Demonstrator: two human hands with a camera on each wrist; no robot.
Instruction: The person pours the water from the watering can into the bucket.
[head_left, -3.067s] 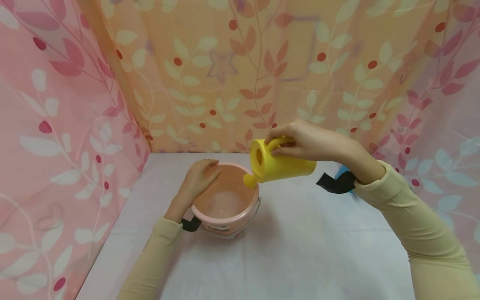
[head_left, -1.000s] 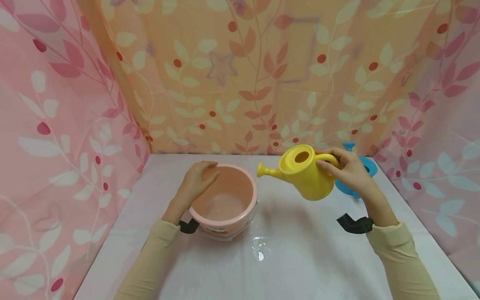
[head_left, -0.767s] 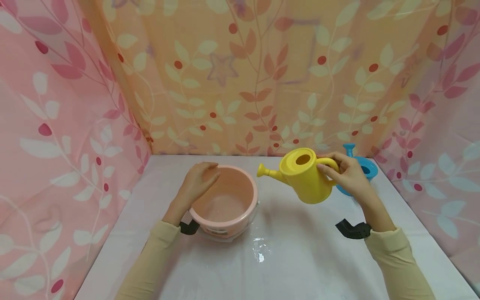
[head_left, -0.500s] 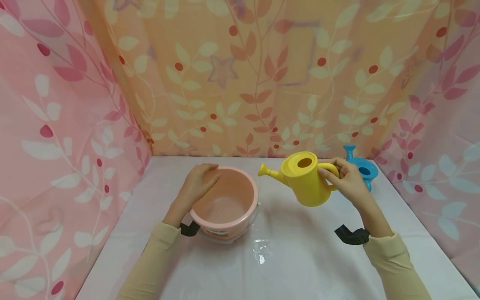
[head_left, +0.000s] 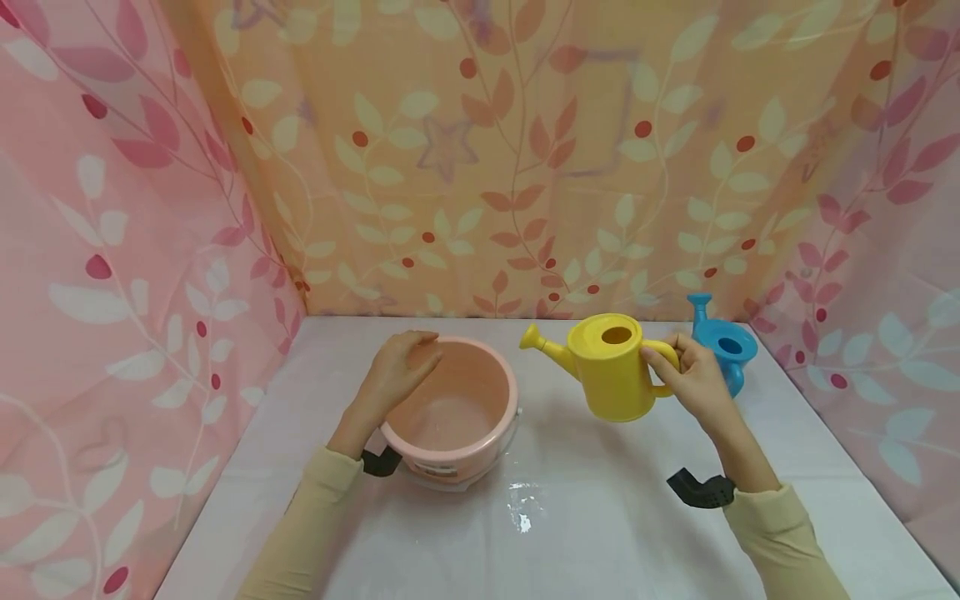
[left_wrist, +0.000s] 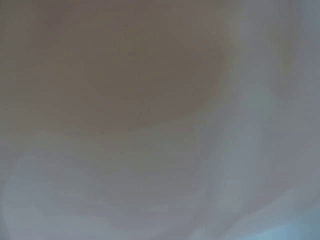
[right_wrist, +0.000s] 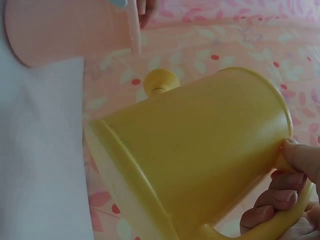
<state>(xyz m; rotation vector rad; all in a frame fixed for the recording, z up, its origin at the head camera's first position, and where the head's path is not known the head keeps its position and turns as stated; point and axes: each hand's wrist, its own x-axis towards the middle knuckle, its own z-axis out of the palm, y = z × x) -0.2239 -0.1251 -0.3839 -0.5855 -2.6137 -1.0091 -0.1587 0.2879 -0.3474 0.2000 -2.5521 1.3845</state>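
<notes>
My right hand (head_left: pixel 693 375) grips the yellow toy watering can (head_left: pixel 618 375) by its looped handle. The can is held upright over the table, its spout (head_left: pixel 551 350) pointing left towards the bucket. In the right wrist view, thumb and fingers wrap the handle and the can's body (right_wrist: pixel 195 150) fills the middle. My left hand (head_left: pixel 393 375) lies over the left rim of a pale pink bucket (head_left: pixel 480 454), thumb apart from relaxed fingers. The left wrist view is a grey-brown blur.
A blue toy watering can (head_left: pixel 727 346) stands at the back right, partly behind my right hand. A shiny wet patch (head_left: pixel 525 504) lies on the white table (head_left: pixel 600 533) right of the bucket. Patterned cloth (head_left: pixel 487 167) hangs behind and on both sides.
My right hand has brought the yellow watering can from a tipped pose at the bucket's rim back right, turned it upright and lowered it slightly. The left hand has stayed put.
</notes>
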